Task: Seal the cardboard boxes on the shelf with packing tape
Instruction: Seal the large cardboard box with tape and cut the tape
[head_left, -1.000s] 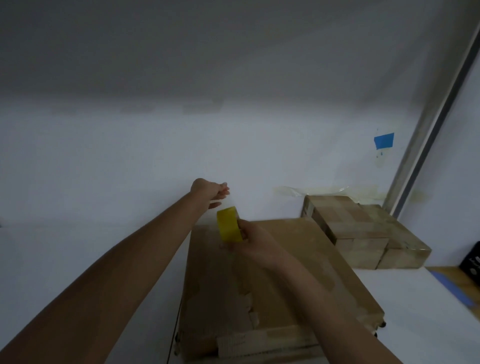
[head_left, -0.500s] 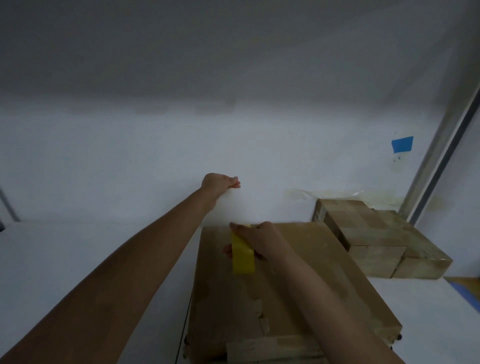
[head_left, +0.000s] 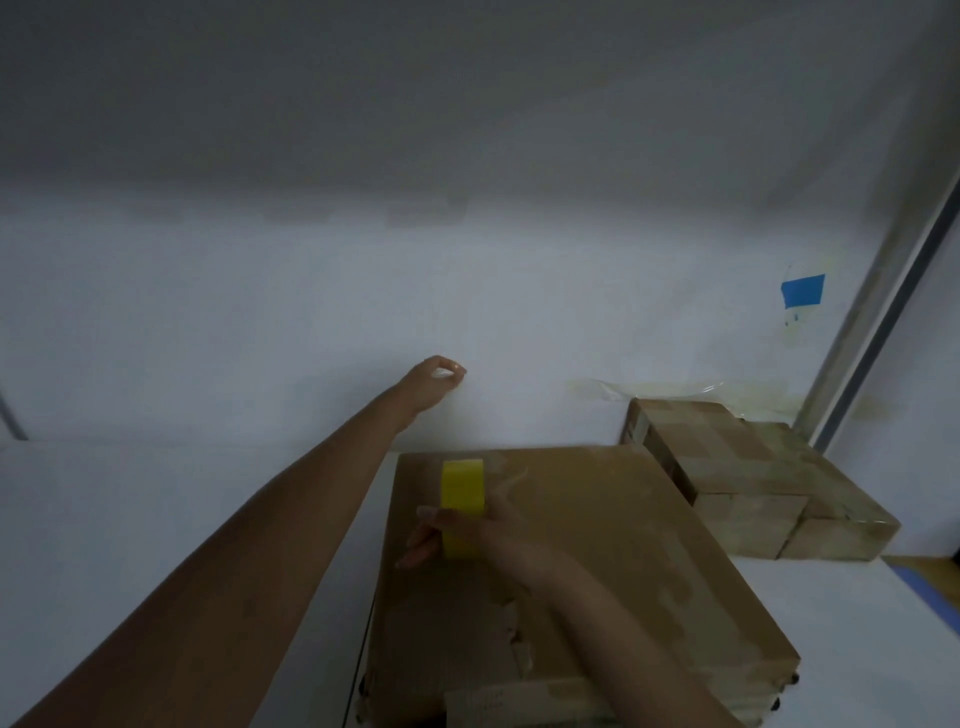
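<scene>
Filling the near middle of the white shelf (head_left: 156, 519), a large cardboard box (head_left: 623, 545) lies flat. Smaller taped boxes (head_left: 743, 483) cluster at the far right, against the wall. The right hand (head_left: 483, 535) grips a yellow packing tape roll (head_left: 462, 486), held on edge over the large box's far left part. The left hand (head_left: 434, 379) reaches past the box toward the wall — fingertips drawn together, though whether they pinch anything cannot be told. A blue patch (head_left: 802, 291) marks the wall.
</scene>
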